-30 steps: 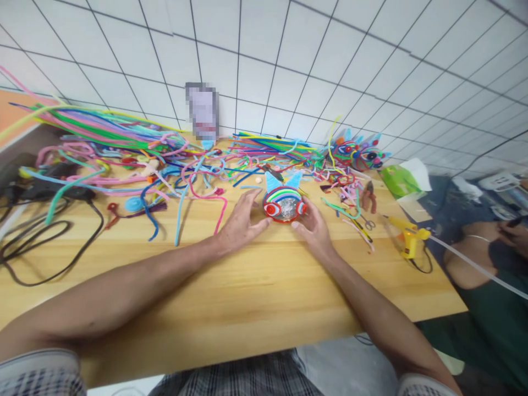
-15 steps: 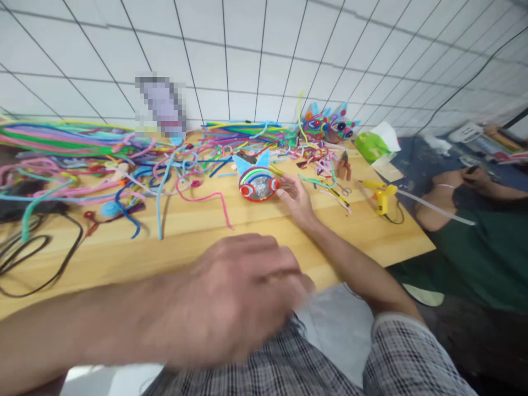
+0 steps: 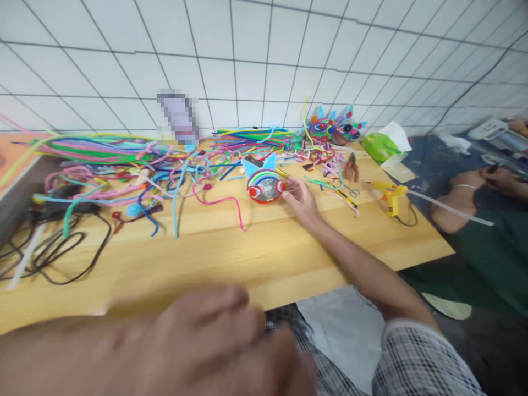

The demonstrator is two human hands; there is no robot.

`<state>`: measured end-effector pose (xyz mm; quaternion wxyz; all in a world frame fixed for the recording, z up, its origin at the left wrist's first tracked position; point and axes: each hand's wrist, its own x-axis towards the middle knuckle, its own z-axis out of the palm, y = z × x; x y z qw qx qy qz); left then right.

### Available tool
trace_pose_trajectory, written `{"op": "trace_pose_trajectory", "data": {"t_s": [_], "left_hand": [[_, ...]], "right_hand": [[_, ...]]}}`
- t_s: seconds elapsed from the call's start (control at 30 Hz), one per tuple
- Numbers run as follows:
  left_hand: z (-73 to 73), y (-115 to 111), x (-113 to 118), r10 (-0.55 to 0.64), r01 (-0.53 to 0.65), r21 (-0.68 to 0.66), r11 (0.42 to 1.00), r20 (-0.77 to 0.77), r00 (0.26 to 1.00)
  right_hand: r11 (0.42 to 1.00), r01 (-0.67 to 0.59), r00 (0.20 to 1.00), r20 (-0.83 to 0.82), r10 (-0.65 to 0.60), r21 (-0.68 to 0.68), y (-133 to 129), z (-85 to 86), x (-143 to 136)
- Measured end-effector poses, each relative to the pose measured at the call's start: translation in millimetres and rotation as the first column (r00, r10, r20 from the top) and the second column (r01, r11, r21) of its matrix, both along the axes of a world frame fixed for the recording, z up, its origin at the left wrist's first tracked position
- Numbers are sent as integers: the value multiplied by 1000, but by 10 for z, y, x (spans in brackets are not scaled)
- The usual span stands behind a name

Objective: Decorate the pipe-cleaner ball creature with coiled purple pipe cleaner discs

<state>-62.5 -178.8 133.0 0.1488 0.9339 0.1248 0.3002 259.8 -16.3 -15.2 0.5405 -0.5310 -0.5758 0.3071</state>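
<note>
On the wooden table stands a small animal head made of coiled pipe cleaners [image 3: 264,187]. It has light blue pointed ears, red-ringed eyes, rainbow arcs on top and a shiny silver front. My right hand [image 3: 304,201] grips its right side, with the thumb at the front near the red eye and the fingers partly behind. Large and blurred, my left hand [image 3: 223,346] is close to the camera above the table's near edge. Its fingers look bent, but motion smears them and I cannot make out anything in them. A pink pipe cleaner [image 3: 223,199] lies left of the head.
Tangled pipe cleaners [image 3: 115,151] cover the back and left. Two finished heads [image 3: 334,129] stand at the wall. Scissors [image 3: 352,191], pliers [image 3: 351,168] and a yellow glue gun [image 3: 390,197] lie right. A black cable [image 3: 74,269] coils left. Another person's arm [image 3: 457,201] is at far right.
My left hand has dropped lower and nearer to the camera. The view has shifted, showing more of the table's left side. My right hand stays at the animal head.
</note>
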Motion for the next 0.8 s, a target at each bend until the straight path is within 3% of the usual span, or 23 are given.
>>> {"op": "trace_pose_trajectory", "data": {"t_s": [0.07, 0.17, 0.27, 0.33, 0.43, 0.5, 0.63, 0.8], "left_hand": [[-215, 338, 137, 32, -28, 105, 994, -43, 999], [-704, 997, 209, 243, -216, 143, 966, -206, 948], [-1104, 1576, 61, 397, -393, 76, 916, -302, 867], [-1222, 1814, -67, 485, -505, 39, 863, -349, 802], [-1253, 1959, -143, 579, -614, 29, 788, -370, 726], [-1261, 1967, -118, 597, -633, 20, 774, -358, 718], [-1325, 1914, -56, 582, -628, -24, 778, -350, 734], [-1371, 1878, -85, 521, -554, -56, 830, -277, 808]], "right_hand": [[1000, 9, 1000, -20, -9, 0, 2, -9, 8], [1000, 22, 998, -51, -22, -5, -11, -3, 16], [998, 59, 997, -58, -59, -12, -35, 15, 23], [997, 78, 996, -40, -78, -5, -39, 23, 34], [995, 95, 995, -29, -95, 5, -25, 30, 52], [993, 118, 993, -25, -118, 10, -18, 35, 59], [989, 148, 989, -14, -148, 20, -26, 55, 70], [986, 165, 986, -1, -165, 39, -59, 117, 98]]}}
